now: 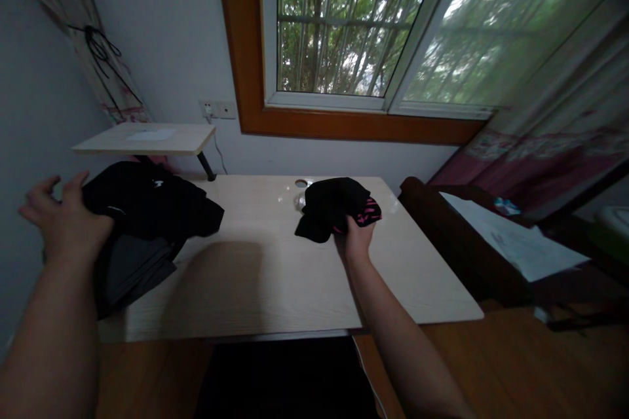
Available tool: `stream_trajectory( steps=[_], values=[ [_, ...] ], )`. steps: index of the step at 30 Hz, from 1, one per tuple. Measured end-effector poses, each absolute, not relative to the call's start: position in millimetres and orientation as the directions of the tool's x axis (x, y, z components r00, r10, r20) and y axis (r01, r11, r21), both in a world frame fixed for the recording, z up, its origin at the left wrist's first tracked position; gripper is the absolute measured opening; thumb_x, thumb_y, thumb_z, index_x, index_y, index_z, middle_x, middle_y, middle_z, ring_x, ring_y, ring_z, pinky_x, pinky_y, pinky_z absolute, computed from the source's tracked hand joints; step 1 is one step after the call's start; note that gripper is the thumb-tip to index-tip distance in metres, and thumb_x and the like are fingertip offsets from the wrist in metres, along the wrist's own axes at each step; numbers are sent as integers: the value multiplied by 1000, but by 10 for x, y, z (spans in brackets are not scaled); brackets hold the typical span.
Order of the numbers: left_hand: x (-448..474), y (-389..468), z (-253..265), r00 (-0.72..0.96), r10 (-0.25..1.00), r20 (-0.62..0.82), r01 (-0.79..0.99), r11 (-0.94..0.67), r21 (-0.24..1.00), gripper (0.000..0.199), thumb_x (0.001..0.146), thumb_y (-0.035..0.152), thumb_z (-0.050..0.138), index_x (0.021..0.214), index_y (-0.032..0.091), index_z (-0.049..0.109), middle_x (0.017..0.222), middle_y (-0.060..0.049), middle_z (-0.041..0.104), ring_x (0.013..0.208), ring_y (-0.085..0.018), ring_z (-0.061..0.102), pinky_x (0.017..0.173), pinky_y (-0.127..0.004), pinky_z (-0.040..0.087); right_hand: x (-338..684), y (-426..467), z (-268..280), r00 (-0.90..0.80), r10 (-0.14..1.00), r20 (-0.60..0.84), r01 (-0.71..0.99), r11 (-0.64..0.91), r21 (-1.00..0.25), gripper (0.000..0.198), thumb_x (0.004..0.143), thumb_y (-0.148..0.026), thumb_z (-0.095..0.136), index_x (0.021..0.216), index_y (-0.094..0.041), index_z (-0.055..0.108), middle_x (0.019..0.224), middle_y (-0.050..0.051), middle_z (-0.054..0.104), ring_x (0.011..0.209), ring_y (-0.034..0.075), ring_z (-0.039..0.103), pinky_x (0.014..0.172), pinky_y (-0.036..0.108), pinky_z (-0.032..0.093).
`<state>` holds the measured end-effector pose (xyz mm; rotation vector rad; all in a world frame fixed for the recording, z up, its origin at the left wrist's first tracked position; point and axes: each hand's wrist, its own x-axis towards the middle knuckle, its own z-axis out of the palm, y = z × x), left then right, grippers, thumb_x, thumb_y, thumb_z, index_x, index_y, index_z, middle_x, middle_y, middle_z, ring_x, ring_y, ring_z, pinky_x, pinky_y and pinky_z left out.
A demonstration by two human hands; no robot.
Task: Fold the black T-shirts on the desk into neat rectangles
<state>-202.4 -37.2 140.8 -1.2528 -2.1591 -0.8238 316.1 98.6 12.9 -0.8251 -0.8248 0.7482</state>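
My left hand is raised at the left with its fingers spread. It is beside a heap of dark clothes, where a black garment with a small white mark lies over a folded grey garment. On the right half of the table, my right hand grips a bunched black cloth garment with a pink pattern at its right edge. Part of that garment hides the fingers. The garment's exact kind cannot be made out.
The pale wooden table has a round cable hole near its back edge. A small raised shelf stands at the back left. Behind is a window; to the right, a brown piece of furniture holds a white sheet.
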Motion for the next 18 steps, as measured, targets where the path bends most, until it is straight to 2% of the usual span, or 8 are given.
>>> stream_trajectory(
  steps=[1,5,9,11,14,16,18],
  values=[
    [-1903,-407,1460,-397,608,688,911,350,217,69,84,38,52,151,25,41,162,-12,29,148,-35,23,117,-61,22,3169,988,127,472,820,325,-234,472,-850,77,70,-27,75,141,-25,47,141,9,58,134,29,52,109,59,46],
    [-1512,-437,1603,-249,630,736,966,220,138,56,83,29,52,139,28,57,152,-5,50,151,-31,21,119,-63,14,3192,988,120,472,818,330,-218,471,-855,75,70,-27,74,140,-24,48,141,10,58,134,30,51,109,58,46],
    [-1104,-285,1572,-16,737,676,996,-46,74,41,87,23,48,123,27,66,131,-1,67,143,-24,41,123,-57,18,3163,980,133,478,804,354,-225,501,-836,75,71,-28,74,141,-24,48,142,9,58,134,28,52,111,57,44],
    [-853,-165,1463,92,780,619,974,-200,108,39,90,23,47,124,25,66,130,-2,67,137,-22,48,122,-49,28,3143,970,153,457,806,376,-241,519,-820,74,73,-30,74,142,-24,48,143,9,57,135,27,52,111,58,43],
    [-452,20,1192,225,833,505,896,-380,228,35,93,27,50,124,27,68,125,-5,69,123,-23,57,112,-42,42,3120,943,188,401,828,391,-252,510,-822,70,76,-34,73,141,-23,50,143,9,59,136,28,52,111,58,43],
    [-186,118,964,317,848,424,837,-461,295,39,93,34,56,130,29,64,129,-6,67,123,-25,57,110,-44,44,3108,918,197,355,849,392,-235,487,-841,65,79,-36,73,139,-21,53,142,10,60,134,28,53,113,57,41],
    [75,187,720,420,832,362,773,-537,338,54,89,42,65,141,30,57,140,-9,60,131,-29,52,111,-47,43,3096,892,179,298,870,393,-203,460,-865,59,83,-37,71,138,-20,55,142,11,61,133,27,55,117,54,37]
  ],
)
